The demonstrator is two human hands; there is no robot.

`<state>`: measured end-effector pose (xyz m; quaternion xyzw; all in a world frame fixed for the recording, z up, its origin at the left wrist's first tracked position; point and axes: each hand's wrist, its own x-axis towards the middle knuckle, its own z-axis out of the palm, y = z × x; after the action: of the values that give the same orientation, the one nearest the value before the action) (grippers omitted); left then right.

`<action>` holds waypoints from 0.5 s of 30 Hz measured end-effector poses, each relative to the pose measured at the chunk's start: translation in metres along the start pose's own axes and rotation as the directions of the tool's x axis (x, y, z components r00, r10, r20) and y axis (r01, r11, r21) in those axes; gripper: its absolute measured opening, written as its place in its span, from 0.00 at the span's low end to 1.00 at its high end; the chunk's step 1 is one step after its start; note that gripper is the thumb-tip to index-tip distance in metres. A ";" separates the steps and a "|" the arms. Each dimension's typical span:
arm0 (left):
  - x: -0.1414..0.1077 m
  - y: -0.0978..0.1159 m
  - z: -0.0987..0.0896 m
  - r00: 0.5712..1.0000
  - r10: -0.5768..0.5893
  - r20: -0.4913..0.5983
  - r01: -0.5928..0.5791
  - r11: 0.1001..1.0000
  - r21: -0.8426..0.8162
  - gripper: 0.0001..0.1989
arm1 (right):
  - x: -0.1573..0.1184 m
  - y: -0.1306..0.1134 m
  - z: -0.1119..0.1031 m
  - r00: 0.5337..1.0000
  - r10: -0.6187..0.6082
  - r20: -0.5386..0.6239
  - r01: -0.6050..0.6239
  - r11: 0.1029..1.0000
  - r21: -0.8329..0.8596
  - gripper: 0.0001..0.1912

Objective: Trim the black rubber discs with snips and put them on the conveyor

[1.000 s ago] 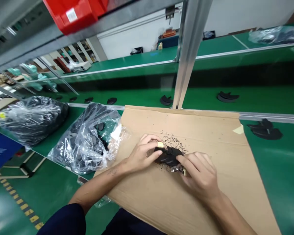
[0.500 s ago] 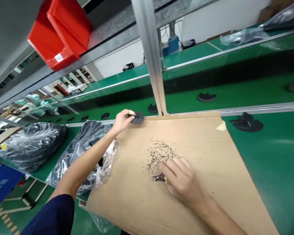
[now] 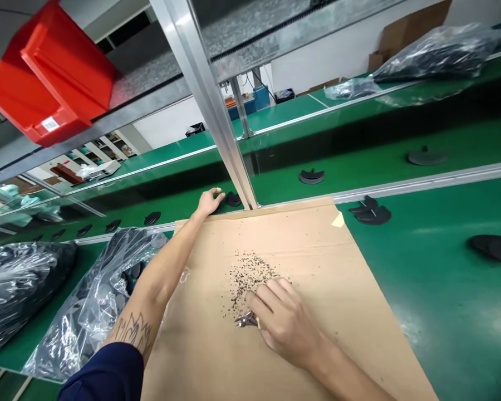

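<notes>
My right hand (image 3: 281, 323) is closed around small metal pliers (image 3: 246, 319), whose jaws point left over the brown cardboard sheet (image 3: 317, 267). Scattered small black bits (image 3: 250, 270) lie on the sheet just beyond that hand. My left hand (image 3: 211, 201) reaches past the sheet's far edge to the green belt (image 3: 275, 186), its fingers pinched together. Something dark shows under the fingertips, mostly hidden, beside a black curved part (image 3: 232, 199) lying on the belt.
Clear plastic bags of black parts (image 3: 96, 312) lie left of the sheet. A metal post (image 3: 217, 111) rises at its far edge. More black parts (image 3: 371, 211) lie to the right and along the belt. A red bin (image 3: 62, 72) sits on the upper shelf.
My left hand has moved beyond the sheet onto the belt; the black part it held is no longer clearly visible. My right hand keeps the pliers near the bits. The view has shifted right.
</notes>
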<state>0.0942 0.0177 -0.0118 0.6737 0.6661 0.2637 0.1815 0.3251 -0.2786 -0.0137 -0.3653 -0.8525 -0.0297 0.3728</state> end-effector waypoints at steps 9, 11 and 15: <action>-0.015 0.029 0.000 0.998 0.047 -0.033 -0.054 0.966 -0.251 0.15 | -0.002 0.009 0.002 0.995 0.092 -0.031 -0.090 0.994 0.069 0.14; -0.033 0.029 -0.017 0.994 0.095 -0.046 -0.105 0.943 -0.315 0.14 | -0.001 0.010 0.004 0.988 0.144 -0.050 -0.137 0.982 0.130 0.15; -0.106 0.026 -0.040 0.971 0.235 -0.050 -0.236 0.896 -0.376 0.14 | 0.003 0.010 0.006 0.943 0.326 -0.070 -0.282 0.892 0.352 0.20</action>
<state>0.0938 -0.0934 0.0232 0.7009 0.5165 0.4084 0.2740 0.3264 -0.2677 -0.0187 -0.4226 -0.7517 0.1521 0.4830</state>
